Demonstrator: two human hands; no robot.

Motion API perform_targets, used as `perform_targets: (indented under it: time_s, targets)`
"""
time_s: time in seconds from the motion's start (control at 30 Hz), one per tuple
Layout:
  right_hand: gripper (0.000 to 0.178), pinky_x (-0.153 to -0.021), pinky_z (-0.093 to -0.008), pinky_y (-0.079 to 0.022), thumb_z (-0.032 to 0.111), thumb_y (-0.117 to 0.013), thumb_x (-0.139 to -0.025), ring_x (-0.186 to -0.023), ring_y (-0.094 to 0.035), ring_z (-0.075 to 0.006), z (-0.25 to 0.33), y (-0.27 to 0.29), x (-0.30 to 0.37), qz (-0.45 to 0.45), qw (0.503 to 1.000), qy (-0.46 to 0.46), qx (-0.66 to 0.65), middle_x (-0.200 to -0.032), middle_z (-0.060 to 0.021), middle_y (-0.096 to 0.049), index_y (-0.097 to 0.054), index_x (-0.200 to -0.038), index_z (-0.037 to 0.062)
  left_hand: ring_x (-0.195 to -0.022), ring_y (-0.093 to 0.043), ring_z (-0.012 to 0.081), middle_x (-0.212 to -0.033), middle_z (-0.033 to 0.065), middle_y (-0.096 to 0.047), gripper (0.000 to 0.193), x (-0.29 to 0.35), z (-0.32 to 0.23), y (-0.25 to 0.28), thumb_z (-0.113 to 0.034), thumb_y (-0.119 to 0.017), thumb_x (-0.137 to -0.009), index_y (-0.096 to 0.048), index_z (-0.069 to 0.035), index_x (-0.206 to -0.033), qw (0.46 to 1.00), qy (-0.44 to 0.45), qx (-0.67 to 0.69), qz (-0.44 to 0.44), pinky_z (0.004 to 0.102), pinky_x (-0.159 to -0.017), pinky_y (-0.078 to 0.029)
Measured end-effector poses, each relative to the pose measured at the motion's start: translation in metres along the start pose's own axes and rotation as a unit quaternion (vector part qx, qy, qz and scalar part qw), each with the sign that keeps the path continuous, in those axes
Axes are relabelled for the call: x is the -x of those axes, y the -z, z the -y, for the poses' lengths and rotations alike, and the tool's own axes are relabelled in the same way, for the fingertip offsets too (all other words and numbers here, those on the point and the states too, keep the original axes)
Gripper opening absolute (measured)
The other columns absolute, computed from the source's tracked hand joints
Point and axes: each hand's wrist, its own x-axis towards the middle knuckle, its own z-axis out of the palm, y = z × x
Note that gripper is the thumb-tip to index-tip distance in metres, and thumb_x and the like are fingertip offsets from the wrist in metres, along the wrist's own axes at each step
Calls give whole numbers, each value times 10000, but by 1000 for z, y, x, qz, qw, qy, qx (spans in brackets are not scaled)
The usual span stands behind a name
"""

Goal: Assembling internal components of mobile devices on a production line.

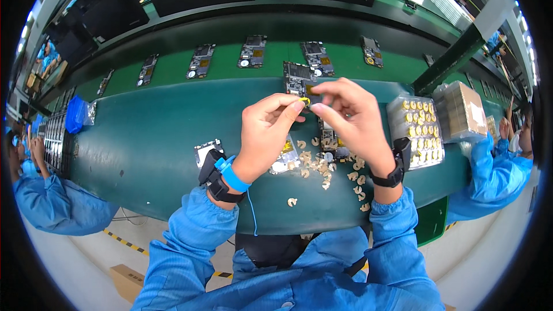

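Note:
My left hand [269,118] pinches a small yellow-wrapped piece [305,101] between thumb and index finger. It resembles the round yellow parts in the tray on the right, but fingers cover most of it. My right hand [350,109] meets it from the right, thumb and index finger bent around its dark end; what they grip is too small to name. Just beyond my fingertips is a dark circuit board [296,75]; whether a hand touches it is hidden. Below my hands, another circuit board [327,138] lies on the green mat among scattered cream C-shaped pieces [305,161].
A clear tray of yellow round parts [417,129] stands right, beside stacked trays [461,112]. Several circuit boards [252,52] line the green conveyor beyond the mat. Silver-faced boards [208,151] lie by my left wrist. A blue bag [75,114] sits far left. Co-workers sit at both sides.

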Motion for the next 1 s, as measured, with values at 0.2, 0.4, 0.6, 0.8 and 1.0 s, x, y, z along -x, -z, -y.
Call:
perform_targets:
  time_s: [0.2,0.4,0.6,0.8,1.0]
  targets:
    - [158,-591,-311,-511,-17,-772,-857,-688,-651,-198,-9,-3,-2,-55,973,188,125,-879,-93,-670,-737,-1009,8,-969,-723,189,-1084,145,-739,204,-2,-4,-1,-84,-644,-1046,-699,89,-1141,999,23,28,25,344,-851,-636]
    - [189,-621,-335,-554,-37,-771,-838,-746,-699,-238,-15,-5,0,-26,941,282,186,-895,-111,-679,-735,-1020,-5,-948,-724,195,-1062,140,-738,209,1,-2,1,-91,-613,-1062,-712,86,-1110,995,42,82,35,367,-851,-640]
    - [146,-546,-263,-457,17,-779,-888,-614,-591,-113,-7,-3,2,-7,994,102,32,-879,-76,-690,-750,-1028,-11,-947,-719,182,-1044,129,-737,167,0,-3,-1,-60,-631,-1047,-727,71,-1084,998,12,55,10,343,-859,-627]
    - [98,-548,-234,-428,41,-766,-922,-626,-565,-71,-14,-9,3,-3,999,33,-5,-890,-71,-698,-742,-986,-30,-926,-701,135,-1020,104,-737,181,1,1,2,-10,-629,-1029,-711,74,-1166,997,-60,-42,38,281,-828,-584]
    - [102,-655,-217,-506,41,-719,-981,-772,-640,-49,-13,-4,4,-64,988,-65,-126,-901,-29,-721,-727,-1000,-59,-1130,-675,179,-1322,153,-672,492,4,-3,-10,4,-571,-1049,-450,63,-1523,999,10,30,-13,328,-939,-591]
